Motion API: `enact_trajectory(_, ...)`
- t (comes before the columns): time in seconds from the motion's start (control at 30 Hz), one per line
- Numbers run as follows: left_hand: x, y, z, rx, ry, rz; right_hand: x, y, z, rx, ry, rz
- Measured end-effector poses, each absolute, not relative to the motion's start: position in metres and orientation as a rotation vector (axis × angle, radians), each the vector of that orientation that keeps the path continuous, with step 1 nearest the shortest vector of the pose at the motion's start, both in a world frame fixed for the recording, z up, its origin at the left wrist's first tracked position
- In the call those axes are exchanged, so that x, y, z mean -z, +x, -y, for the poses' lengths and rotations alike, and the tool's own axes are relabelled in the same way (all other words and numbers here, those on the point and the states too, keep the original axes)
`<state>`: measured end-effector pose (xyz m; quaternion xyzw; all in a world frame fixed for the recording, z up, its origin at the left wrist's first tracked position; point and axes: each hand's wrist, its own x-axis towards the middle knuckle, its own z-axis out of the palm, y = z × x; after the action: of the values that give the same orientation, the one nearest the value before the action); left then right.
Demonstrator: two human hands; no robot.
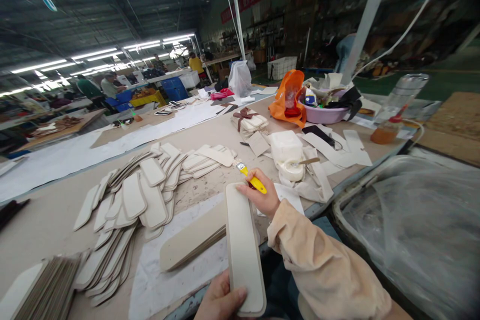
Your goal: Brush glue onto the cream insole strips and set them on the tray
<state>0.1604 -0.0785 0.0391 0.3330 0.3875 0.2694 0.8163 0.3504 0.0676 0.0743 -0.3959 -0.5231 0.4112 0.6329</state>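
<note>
My left hand (222,298) grips the lower end of a long, pale, round-cornered panel (243,250), thumb on its face. In my right hand (267,195) is a small paintbrush (258,184) with a yellow handle, its bristles pointing away to the left. Fingers of that hand also touch the panel's top end. Beside the panel, a stack of similar panels (195,235) lies on a white sheet (150,280). Further left, many more pale panels (152,200) spread in overlapping heaps. A white tub (286,147) and a roll of tape (291,170) sit beyond my right hand.
A tied bundle of pieces (250,124), an orange bag (288,100) and a purple basin (325,114) full of items stand farther back. At right are a bottle of amber liquid (388,130) and a plastic-covered bin (408,230). Several people work in the distance.
</note>
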Motion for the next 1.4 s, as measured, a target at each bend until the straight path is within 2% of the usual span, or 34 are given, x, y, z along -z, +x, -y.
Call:
enact_trajectory(0.3,-0.051,0.166,0.083,-0.585,0.717,-0.909,-0.078,0.353,-0.065,-0.911,-0.927,1.214)
enact_trajectory(0.63,-0.077,0.176,0.084,-0.791,0.559,-0.908,-0.081,0.35,-0.062,-0.953,-0.9,1.189)
enact_trajectory(1.4,-0.064,0.178,0.083,-0.664,0.665,-0.845,-0.081,0.349,-0.057,-0.952,-0.937,1.21)
